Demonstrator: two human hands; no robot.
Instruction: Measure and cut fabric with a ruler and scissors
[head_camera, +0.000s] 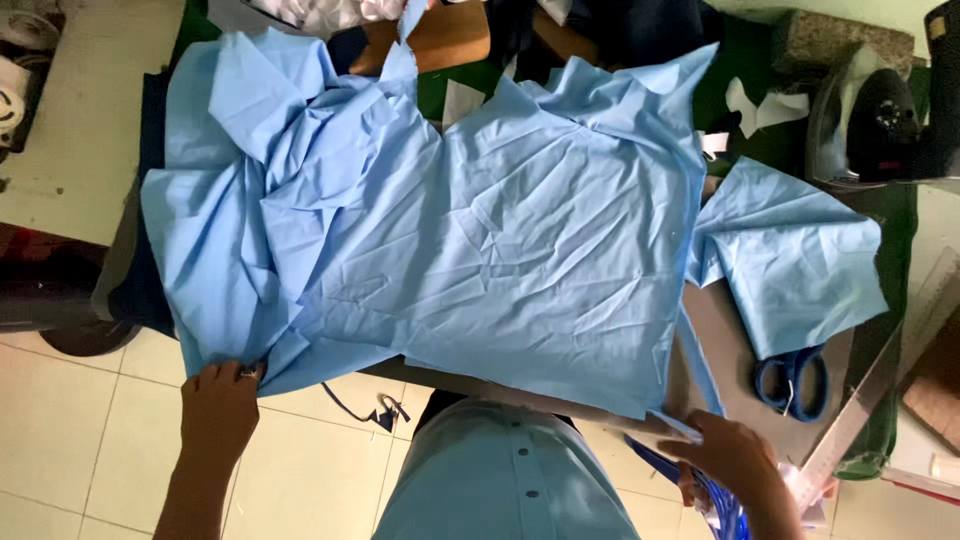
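Head view: the light blue fabric (450, 230) lies spread and creased across the tabletop (80, 130), overhanging its near edge. Your left hand (218, 410) pinches the fabric's near left corner in a closed grip. Your right hand (730, 455) closes its grip on the near right corner, beside a thin blue strip (700, 370). The step in hand appears to be squaring the panel. The next move likely calls for even tension from both corners to flatten the creases. A smaller blue piece (800, 265) and blue-handled scissors (792, 380) lie toward the right edge, with a clear ruler (880, 395) and an iron (870, 120) nearby.
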